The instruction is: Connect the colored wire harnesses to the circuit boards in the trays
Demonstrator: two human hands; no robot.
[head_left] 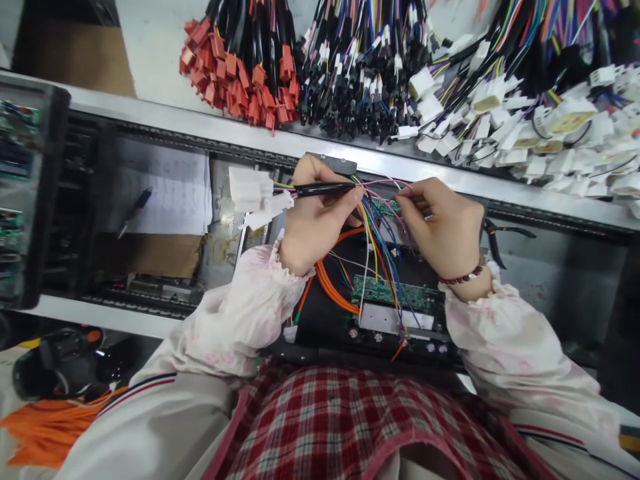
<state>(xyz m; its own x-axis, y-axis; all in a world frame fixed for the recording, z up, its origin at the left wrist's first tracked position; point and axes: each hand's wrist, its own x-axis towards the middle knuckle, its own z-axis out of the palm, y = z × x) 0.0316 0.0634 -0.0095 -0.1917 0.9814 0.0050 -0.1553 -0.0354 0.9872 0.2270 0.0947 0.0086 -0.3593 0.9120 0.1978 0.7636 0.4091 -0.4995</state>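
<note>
Left hand (317,223) covers much of the black sleeved wire bundle (320,190). Right-hand fingers (407,195) hide part of the small green circuit board (385,205), so wire joins there can't be told. Text on the white printed sheet (160,190) too small to read. Red-connector wire bundles (240,67) cut off by top edge. Black pliers (505,233) partly behind right hand (440,233).

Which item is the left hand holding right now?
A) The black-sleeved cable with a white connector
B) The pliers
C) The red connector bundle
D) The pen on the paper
A. The left hand grips the black-sleeved cable, and its white connector sticks out past the hand.
</note>
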